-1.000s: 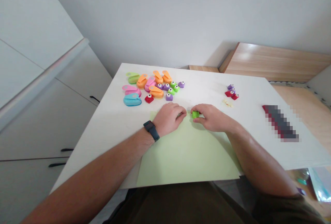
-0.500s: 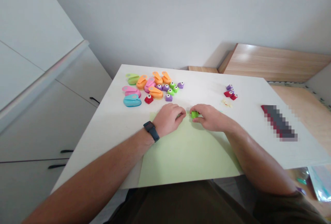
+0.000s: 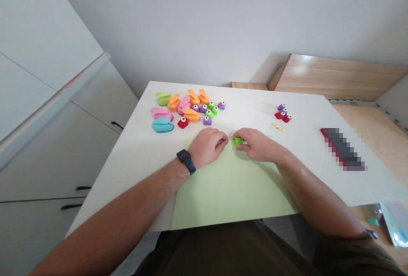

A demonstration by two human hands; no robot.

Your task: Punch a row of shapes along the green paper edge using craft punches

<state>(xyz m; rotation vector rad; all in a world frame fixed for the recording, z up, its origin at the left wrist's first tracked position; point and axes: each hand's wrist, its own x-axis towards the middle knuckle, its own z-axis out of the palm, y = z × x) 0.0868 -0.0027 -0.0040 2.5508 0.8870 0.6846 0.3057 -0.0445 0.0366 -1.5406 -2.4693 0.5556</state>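
Head cam: your right fingers (image 3: 243,148) grip a punch (image 3: 238,140), left fingers (image 3: 219,134) pinch the paper (image 3: 236,191), so hold it flat.

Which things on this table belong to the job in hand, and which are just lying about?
In the job:
small green craft punch, in the right hand
light green paper sheet, under the left hand

Apparently lying about:
lever punches and mini punches, left
red and purple mini punches, right
pale scraps
pixelated red-edged item
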